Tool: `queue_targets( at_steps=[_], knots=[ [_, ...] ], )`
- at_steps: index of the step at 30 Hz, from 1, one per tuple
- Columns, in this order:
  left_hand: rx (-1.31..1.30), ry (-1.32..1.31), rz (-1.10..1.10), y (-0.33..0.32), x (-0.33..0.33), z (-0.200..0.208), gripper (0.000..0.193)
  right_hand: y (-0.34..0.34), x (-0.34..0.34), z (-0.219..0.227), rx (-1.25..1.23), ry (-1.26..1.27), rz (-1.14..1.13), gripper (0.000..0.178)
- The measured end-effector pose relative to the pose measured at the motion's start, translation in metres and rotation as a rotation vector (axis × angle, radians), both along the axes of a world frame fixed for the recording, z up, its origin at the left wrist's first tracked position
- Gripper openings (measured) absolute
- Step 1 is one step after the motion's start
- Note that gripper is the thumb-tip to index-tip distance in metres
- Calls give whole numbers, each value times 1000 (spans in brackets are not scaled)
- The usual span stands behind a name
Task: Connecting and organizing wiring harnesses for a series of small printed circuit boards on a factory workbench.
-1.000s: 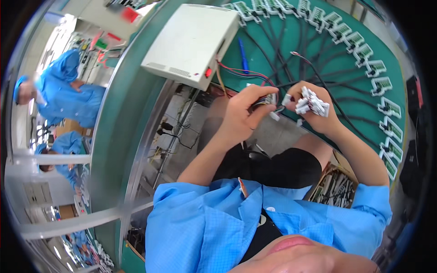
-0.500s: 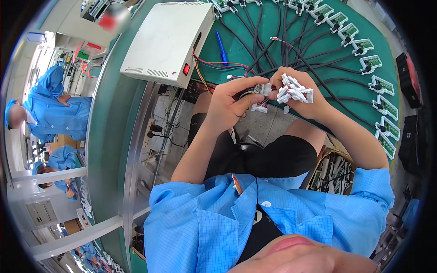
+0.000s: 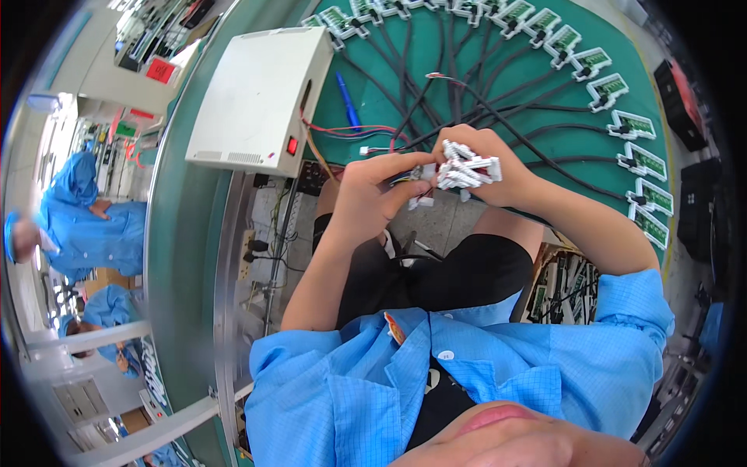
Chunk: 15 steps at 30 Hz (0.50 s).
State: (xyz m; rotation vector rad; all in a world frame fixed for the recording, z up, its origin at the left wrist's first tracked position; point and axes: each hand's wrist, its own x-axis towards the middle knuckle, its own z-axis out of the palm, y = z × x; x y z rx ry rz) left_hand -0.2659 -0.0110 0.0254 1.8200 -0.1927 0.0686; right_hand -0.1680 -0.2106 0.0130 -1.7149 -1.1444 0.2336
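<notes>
Closer together now than half a second ago, the two hands have brought the bunch of white plugs (image 3: 467, 167) right up to the left fingertips, while the view has swung so that the pale metal box (image 3: 253, 93) and the green table (image 3: 369, 105) appear further left and lower. The left hand (image 3: 364, 188) pinches a short clump of coloured wires (image 3: 400, 178) between thumb and forefinger, the tips pressing near the wires' end; a small white plug (image 3: 421, 202) hangs just below. How the other left fingers lie cannot be told. The right hand (image 3: 510, 175) is curled about the bunch, its forefinger bent behind; its thumb is hidden, so its exact grip cannot be told. Both hands are over the table's near edge, above the person's black shorts (image 3: 443, 284).

Beyond them, black cables (image 3: 572, 128) fan out across the table to an arc of circuit boards (image 3: 607, 92) in white frames. A blue pen (image 3: 347, 101) lies beside the metal box, whose side carries a red switch (image 3: 292, 145). Red and dark wires (image 3: 334, 128) run from it toward the hands. At the far left, two people in blue coats (image 3: 93, 226) work well apart.
</notes>
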Motion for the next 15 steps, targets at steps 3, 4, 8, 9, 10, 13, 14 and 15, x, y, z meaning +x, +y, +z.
queue_targets(
  at_steps=[3, 4, 8, 9, 10, 13, 14, 15],
  knots=[
    [102, 49, 18, 1, 3, 3, 34, -1, 1, -7, 20, 2, 4, 36],
    [86, 27, -3, 1, 4, 0, 35, -3, 1, -7, 19, 7, 3, 37],
    [22, 29, -56, 4, 5, -3, 35, -3, 7, -12, 41, -8, 66, 41],
    [54, 10, -76, 6, 6, -1, 34, -4, 7, -12, 38, -3, 64, 41],
    [85, -10, -95, 7, 8, 0, 34, -6, 5, -14, 35, 2, 63, 41],
    [196, 16, -130, 11, 10, 11, 31, 0, 6, -21, 93, -34, 40, 39],
    [189, 43, -114, 12, 10, 17, 29, 1, 4, -16, 80, 12, 34, 38],
    [181, 70, -98, 13, 12, 25, 28, 2, 3, -15, 83, 5, 28, 36]
  ],
)
